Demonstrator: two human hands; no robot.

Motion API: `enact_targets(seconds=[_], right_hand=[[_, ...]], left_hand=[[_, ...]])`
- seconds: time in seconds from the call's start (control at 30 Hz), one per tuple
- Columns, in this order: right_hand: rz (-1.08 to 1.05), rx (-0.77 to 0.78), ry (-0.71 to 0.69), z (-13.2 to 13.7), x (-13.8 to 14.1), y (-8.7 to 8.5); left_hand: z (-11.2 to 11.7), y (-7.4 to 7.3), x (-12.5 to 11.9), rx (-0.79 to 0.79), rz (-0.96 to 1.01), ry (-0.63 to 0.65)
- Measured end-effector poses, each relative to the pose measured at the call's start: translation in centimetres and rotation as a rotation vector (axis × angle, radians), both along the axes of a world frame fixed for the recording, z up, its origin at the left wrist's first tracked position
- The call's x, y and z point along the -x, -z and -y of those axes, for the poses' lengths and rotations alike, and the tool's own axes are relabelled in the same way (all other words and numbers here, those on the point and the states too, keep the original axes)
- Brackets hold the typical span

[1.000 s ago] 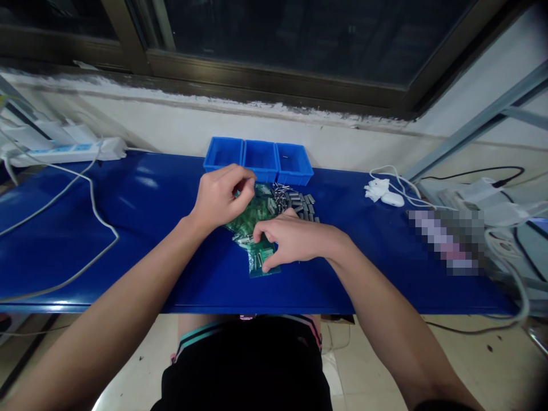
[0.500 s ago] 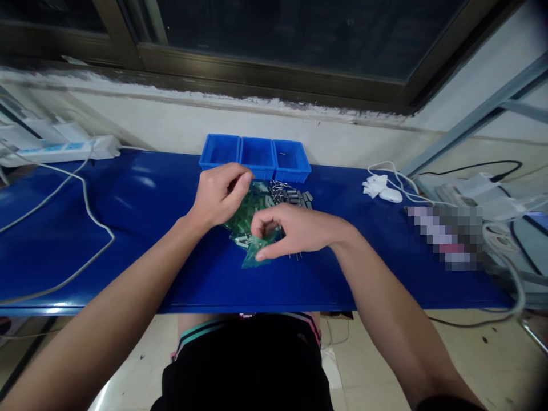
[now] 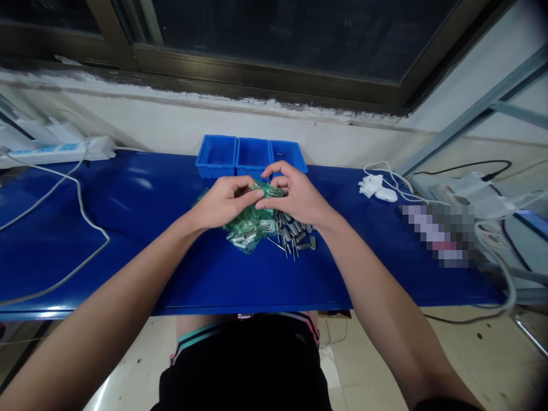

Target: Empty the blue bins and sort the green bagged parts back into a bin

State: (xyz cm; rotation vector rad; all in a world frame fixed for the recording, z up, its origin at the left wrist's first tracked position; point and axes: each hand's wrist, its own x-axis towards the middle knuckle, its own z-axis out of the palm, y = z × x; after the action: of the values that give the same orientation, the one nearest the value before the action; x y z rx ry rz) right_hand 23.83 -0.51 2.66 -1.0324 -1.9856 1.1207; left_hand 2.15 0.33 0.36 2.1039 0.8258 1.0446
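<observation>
A thin, see-through green plastic bag [image 3: 245, 235] lies on the table with several small metal pieces showing inside it. My left hand [image 3: 222, 204] pinches the bag's upper edge between thumb and fingers. Facing it, my right hand [image 3: 299, 193] has its thumb and curled fingers around a gathered fold of the same bag, with the index finger raised. Loose grey cylindrical parts and thin metal pins [image 3: 295, 231] form a pile beside the bag, partly under my right hand.
Three joined blue bins [image 3: 253, 155] stand behind my hands; the right one holds a small piece. A power strip [image 3: 64, 149] and white cables sit at left. Crumpled tissue [image 3: 370, 185], a white earbud case [image 3: 386, 194] and a blurred-out flat object [image 3: 436, 234] lie at right.
My right hand has moved up and away from the bag's near corner to its upper edge, close to my left hand. More of the loose metal pile now shows.
</observation>
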Motion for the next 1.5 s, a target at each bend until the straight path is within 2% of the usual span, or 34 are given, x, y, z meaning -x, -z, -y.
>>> enact_targets(seconds=[0.1, 0.27, 0.33, 0.4, 0.43, 0.53, 0.63, 0.7, 0.77, 0.9, 1.23, 1.5], right_hand=[[-0.069, -0.023, 0.062, -0.1, 0.0, 0.0], [-0.045, -0.026, 0.166, -0.1, -0.3, -0.4], [-0.010, -0.042, 0.168, 0.1, -0.4, -0.5], [0.037, -0.065, 0.154, 0.2, -0.3, -0.4], [0.066, -0.073, 0.145, 0.3, -0.3, -0.4], [0.151, -0.081, 0.109, 0.4, -0.1, -0.2], [0.260, -0.159, 0.060, 0.7, 0.2, 0.0], [0.354, -0.254, -0.016, 1.0, 0.6, 0.2], [0.445, -0.325, -0.108, 1.4, 1.2, 0.6], [0.578, -0.365, -0.232, 1.6, 2.2, 1.6], [0.554, -0.416, -0.253, 2.1, 2.9, 1.9], [0.560, -0.529, -0.239, 1.9, 3.4, 2.6]], left_hand=[[-0.7, 0.1, 0.4, -0.096, 0.049, -0.131], [-1.8, -0.1, 2.3, -0.403, 0.106, -0.617], [-2.5, 0.0, 3.5, -0.570, 0.039, -0.777], [-3.5, 0.5, 4.6, -0.667, -0.132, -0.823], [-4.0, 1.0, 5.0, -0.705, -0.216, -0.832], [-5.5, 2.8, 5.9, -0.585, -0.482, -0.669], [-6.1, 4.2, 5.8, -0.514, -0.511, -0.646], [-5.9, 4.4, 5.6, -0.505, -0.492, -0.667], [-5.5, 4.2, 5.3, -0.495, -0.491, -0.679], [-4.8, 3.5, 5.0, -0.475, -0.503, -0.670], [-4.0, 2.2, 3.7, -0.564, -0.359, -0.552], [-3.2, 1.3, 3.4, -0.491, -0.392, -0.530]])
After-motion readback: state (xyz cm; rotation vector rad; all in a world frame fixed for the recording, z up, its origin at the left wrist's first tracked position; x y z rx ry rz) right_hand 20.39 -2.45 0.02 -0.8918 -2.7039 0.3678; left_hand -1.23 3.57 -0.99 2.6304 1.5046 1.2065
